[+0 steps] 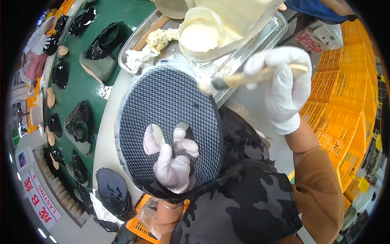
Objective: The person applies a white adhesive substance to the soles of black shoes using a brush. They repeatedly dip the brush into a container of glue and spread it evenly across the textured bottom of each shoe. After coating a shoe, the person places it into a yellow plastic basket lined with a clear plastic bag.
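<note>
My gloved left hand [172, 171] reaches from below into a wide dark grey woven mesh shoe upper [162, 97]. Its fingers show through two openings and close around the narrow strip between them. A pale, wet-looking band runs along the left rim of the upper. In my gloved right hand [288, 85] is a brush [260, 76], its wooden handle gripped between the thumb and fingers. The bristle end, somewhat blurred, is at the upper's right edge; whether it touches cannot be made out. Beyond the upper stands a tub [201, 34] of creamy white paste.
The tub rests on a metal tray [276, 30] with crumpled white scraps [142, 57]. On the green belt [118, 12] at left are black shoe uppers [106, 40] and soles. Stacked orange crates [329, 81] line the right. More mesh uppers [113, 191] lie at lower left.
</note>
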Demonstrator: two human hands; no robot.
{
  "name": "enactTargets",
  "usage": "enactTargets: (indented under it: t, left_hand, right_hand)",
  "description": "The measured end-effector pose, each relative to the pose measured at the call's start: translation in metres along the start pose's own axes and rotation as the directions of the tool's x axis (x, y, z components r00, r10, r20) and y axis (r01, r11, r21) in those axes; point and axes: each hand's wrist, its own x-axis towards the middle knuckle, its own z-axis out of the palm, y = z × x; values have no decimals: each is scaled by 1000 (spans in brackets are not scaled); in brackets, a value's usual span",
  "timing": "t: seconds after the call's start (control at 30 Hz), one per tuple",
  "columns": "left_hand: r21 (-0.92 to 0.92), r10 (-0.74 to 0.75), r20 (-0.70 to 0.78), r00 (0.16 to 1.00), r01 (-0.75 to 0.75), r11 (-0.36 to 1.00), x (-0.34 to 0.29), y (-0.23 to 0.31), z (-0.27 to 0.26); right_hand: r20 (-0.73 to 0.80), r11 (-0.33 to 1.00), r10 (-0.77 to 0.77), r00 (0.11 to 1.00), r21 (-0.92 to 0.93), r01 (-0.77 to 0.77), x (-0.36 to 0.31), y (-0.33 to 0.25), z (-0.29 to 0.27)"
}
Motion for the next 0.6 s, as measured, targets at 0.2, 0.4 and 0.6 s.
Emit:
enactTargets:
  t: [0.2, 0.4, 0.6]
  left_hand:
    - [176, 131, -1, 991, -129, 976, 2, -11, -1]
    - [256, 334, 20, 942, -328, 909, 10, -14, 13]
    - [476, 448, 48, 893, -415, 775, 13, -23, 4]
  right_hand:
    - [-133, 997, 72, 988, 21, -70, 5, -12, 3]
    - [-150, 963, 264, 953, 91, -252, 4, -12, 7]
    - [-128, 951, 303, 944, 105, -291, 3, -27, 5]
